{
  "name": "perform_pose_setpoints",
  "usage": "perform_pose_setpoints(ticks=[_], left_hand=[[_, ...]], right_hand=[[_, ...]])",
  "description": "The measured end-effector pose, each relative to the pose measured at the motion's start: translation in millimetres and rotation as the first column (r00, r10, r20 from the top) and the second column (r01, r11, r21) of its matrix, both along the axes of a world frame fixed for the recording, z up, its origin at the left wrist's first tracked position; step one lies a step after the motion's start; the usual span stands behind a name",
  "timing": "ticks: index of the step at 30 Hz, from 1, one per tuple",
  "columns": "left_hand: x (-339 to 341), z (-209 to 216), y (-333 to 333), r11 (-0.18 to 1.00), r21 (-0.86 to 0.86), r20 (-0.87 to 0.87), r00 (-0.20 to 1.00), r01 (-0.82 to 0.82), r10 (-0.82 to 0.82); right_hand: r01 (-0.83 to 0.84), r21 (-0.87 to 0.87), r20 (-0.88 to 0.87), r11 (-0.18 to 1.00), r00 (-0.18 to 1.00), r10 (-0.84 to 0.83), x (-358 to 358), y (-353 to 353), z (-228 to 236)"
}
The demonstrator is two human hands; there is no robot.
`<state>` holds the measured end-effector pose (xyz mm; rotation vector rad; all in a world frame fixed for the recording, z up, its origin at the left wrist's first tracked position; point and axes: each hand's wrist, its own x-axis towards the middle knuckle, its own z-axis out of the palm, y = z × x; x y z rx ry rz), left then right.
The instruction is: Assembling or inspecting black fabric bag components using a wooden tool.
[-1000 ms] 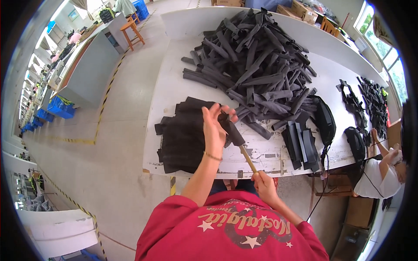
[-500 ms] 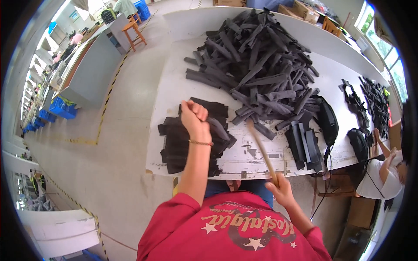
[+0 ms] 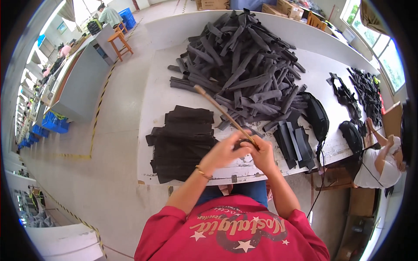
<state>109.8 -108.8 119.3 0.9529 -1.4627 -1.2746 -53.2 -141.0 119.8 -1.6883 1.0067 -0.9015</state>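
Note:
My right hand (image 3: 263, 155) is closed round the lower end of a thin wooden stick (image 3: 220, 109), which slants up and to the left over the table. Against it, my left hand (image 3: 227, 150) pinches a dark fabric piece (image 3: 244, 142) at the stick's lower end; the fingers partly hide this piece. A stack of flat black fabric pieces (image 3: 180, 141) lies to the left of my hands. Beyond them rises a large heap of dark grey fabric tubes (image 3: 244, 65).
Beside my right hand are flat dark strips (image 3: 296, 141) and a black pouch (image 3: 317, 115) with a cord. The white table (image 3: 156, 82) has a raised far edge. Further right, a person in white (image 3: 379, 167) sits near more black pieces (image 3: 370, 98).
My left hand has come from over the black stack to meet my right hand. My right hand has moved up and left, and the stick's tip has swung to the left.

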Motion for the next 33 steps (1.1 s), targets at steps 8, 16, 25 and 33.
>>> perform_pose_setpoints(ticks=[8,16,25,33], left_hand=[[-67,-32,39,0.959,0.278,-0.269,0.955,-0.052,0.129],[-34,-21,62,0.939,0.33,-0.016,0.994,-0.093,0.105],[0,5,-24,0.921,0.139,-0.514,0.768,-0.364,0.381],[20,-3,-43,0.826,0.407,-0.737,0.393,-0.391,0.549]], right_hand=[[0.455,-0.202,0.187,0.867,0.887,-0.422,0,-58,29],[0.434,0.141,0.362,0.89,0.814,-0.454,14,-88,45],[-0.107,0.11,0.317,0.988,0.946,0.067,32,-37,16],[-0.104,0.27,0.361,0.957,0.932,0.0,29,-38,-5]])
